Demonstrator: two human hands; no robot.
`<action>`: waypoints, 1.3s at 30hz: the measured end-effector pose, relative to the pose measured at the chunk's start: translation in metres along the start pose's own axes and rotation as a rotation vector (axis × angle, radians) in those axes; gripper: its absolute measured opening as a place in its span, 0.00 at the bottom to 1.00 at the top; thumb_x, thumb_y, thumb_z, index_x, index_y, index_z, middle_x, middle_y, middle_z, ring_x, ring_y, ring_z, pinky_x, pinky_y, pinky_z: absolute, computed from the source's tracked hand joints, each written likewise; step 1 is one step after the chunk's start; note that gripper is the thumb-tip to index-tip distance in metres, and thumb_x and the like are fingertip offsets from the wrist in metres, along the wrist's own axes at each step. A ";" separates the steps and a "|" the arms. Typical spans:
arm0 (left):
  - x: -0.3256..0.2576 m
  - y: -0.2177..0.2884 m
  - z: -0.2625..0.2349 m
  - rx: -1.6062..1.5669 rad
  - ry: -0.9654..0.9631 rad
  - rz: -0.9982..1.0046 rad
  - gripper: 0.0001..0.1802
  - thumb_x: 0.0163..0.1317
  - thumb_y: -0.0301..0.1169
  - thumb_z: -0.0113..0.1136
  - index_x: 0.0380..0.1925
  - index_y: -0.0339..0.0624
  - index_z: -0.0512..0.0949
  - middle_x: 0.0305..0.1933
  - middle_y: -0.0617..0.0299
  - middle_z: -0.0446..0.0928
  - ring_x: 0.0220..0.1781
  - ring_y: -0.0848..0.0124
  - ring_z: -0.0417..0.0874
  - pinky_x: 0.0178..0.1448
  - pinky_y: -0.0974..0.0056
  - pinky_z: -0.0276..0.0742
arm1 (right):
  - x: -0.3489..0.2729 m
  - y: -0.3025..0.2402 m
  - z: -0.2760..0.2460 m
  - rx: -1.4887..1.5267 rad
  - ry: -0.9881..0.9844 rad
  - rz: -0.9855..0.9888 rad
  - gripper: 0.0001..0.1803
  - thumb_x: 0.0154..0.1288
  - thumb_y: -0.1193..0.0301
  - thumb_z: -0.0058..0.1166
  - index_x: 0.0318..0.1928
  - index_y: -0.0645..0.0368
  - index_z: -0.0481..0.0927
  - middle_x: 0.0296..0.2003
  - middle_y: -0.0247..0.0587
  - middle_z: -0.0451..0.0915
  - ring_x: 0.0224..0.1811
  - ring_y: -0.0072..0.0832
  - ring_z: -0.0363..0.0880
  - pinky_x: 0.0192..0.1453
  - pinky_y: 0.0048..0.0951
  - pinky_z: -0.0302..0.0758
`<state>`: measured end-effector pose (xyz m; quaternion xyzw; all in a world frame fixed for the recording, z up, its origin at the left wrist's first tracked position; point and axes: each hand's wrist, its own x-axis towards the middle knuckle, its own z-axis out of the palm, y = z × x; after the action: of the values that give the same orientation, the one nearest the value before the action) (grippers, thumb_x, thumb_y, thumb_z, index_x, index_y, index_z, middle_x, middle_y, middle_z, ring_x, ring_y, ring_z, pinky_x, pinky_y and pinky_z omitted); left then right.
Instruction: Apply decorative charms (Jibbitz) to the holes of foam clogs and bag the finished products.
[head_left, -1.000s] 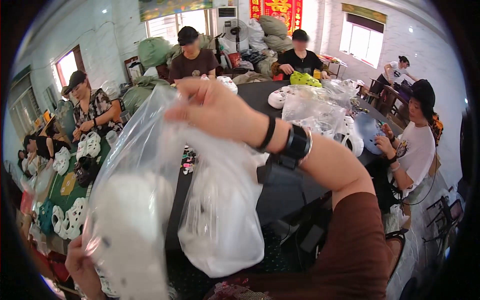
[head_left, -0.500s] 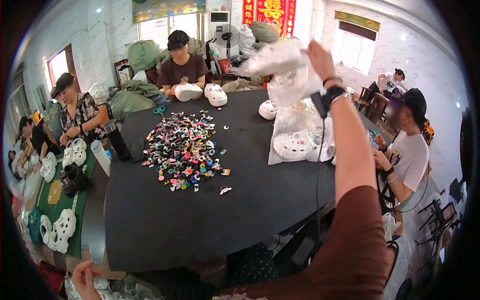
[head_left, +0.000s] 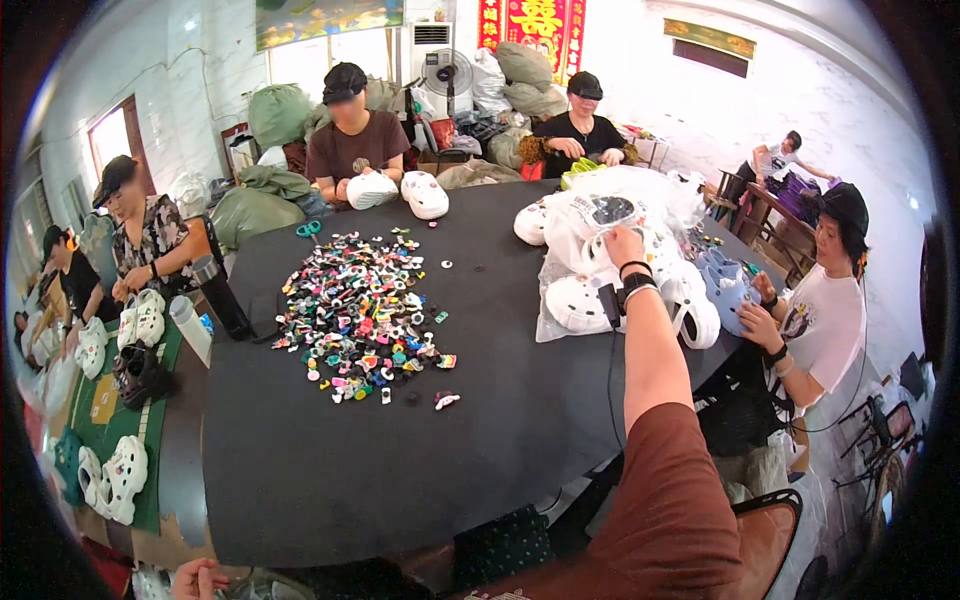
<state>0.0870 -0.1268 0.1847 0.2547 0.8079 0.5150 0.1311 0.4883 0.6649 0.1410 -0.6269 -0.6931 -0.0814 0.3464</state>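
Fingers of the right hand [head_left: 627, 246] curl at bagged white clogs [head_left: 572, 232], between one and two o'clock on the counter [head_left: 430, 480]; any pinch is hidden. Probably light and slippery, best gathered by loose plastic. Left hand [head_left: 198, 580], near eight: grip unclear.

Clear plastic bag of white clogs [head_left: 572, 229]
Rumpled, it lies toward the worktop's [head_left: 430, 460] right side, just beyond another clear bag holding a white clog [head_left: 577, 303].
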 end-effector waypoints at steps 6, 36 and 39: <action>-0.009 -0.016 0.000 -0.067 0.040 -0.024 0.13 0.71 0.31 0.54 0.45 0.32 0.80 0.38 0.57 0.82 0.39 0.71 0.81 0.46 0.67 0.76 | -0.023 -0.023 -0.010 -0.097 -0.049 0.026 0.15 0.60 0.55 0.57 0.40 0.49 0.82 0.40 0.44 0.85 0.49 0.48 0.80 0.55 0.57 0.71; -0.160 -0.343 -0.013 0.290 0.510 -0.559 0.10 0.56 0.34 0.61 0.31 0.41 0.85 0.33 0.50 0.83 0.38 0.54 0.84 0.45 0.56 0.79 | -0.455 -0.269 -0.101 0.392 -0.738 -1.095 0.21 0.67 0.67 0.54 0.58 0.59 0.71 0.72 0.53 0.53 0.74 0.53 0.49 0.73 0.55 0.51; -0.166 -0.355 -0.018 0.371 0.579 -0.577 0.08 0.57 0.31 0.61 0.33 0.42 0.85 0.34 0.49 0.83 0.37 0.54 0.84 0.45 0.55 0.79 | -0.464 -0.275 -0.108 0.384 -0.698 -1.097 0.19 0.69 0.67 0.51 0.58 0.59 0.71 0.71 0.52 0.56 0.73 0.52 0.50 0.73 0.55 0.51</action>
<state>0.1195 -0.3517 -0.1347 -0.1165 0.9280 0.3538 -0.0101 0.2628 0.1737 0.0398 -0.1012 -0.9843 0.0863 0.1159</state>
